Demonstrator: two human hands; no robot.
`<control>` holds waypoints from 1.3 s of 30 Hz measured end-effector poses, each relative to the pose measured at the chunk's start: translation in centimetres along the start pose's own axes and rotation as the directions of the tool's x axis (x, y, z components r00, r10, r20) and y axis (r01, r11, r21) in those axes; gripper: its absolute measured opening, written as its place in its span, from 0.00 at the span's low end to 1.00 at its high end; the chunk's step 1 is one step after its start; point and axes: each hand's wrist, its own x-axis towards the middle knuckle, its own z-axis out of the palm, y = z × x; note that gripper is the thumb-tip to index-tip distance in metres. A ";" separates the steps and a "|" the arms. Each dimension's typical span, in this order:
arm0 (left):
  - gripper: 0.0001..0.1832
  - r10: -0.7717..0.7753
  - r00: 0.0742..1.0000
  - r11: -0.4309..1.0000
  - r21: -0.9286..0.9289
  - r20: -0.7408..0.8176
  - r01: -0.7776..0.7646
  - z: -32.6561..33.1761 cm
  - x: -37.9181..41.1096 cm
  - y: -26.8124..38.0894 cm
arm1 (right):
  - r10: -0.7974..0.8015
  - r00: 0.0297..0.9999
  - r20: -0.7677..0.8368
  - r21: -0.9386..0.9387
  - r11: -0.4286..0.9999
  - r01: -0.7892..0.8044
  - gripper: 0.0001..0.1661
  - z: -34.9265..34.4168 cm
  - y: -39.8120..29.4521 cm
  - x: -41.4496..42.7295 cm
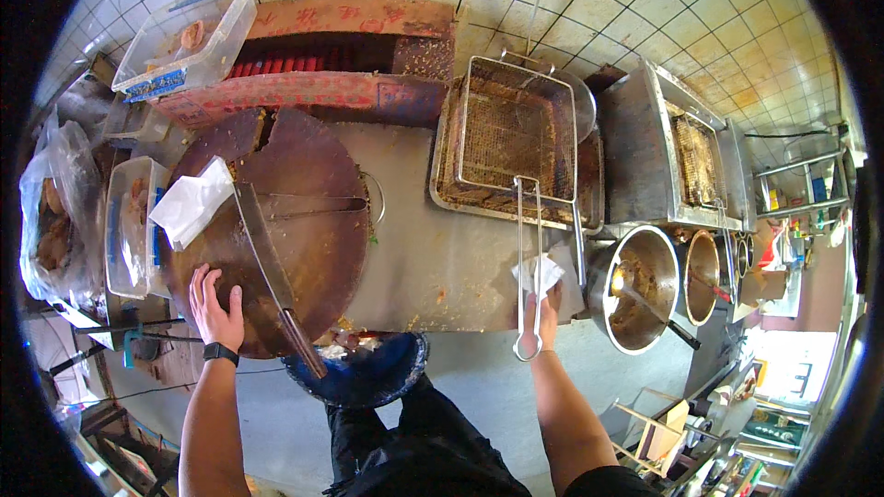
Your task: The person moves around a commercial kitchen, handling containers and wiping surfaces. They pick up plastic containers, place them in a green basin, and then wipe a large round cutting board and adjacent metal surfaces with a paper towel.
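My left hand (217, 310), with a dark watch at the wrist, rests palm down with fingers spread on the near left part of a round wooden chopping block (324, 255). A cleaver (266, 248) lies on the block to its right, its dark handle jutting past the near edge. White paper (193, 203) lies beyond the hand. My right hand (544, 310) is at the steel counter's near edge, beneath the long wire handle of a frying basket (518, 131). It touches a crumpled white paper towel (539, 275); the handle partly hides its grip. Metal tongs (318, 203) lie across the block.
A blue basin (359, 386) with scraps stands below the counter (407, 255). Plastic tubs (128, 221) and a plastic bag (62, 221) are at left. Right of the basket are a deep fryer (635, 145) and metal pots (639, 290). A red box (297, 93) stands at the back.
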 end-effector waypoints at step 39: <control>0.23 -0.034 0.999 0.999 0.005 0.019 0.034 -1.0 0.2 0.2 | -0.096 0.995 0.027 0.247 0.965 0.086 0.21 7.9 -13.0 1.7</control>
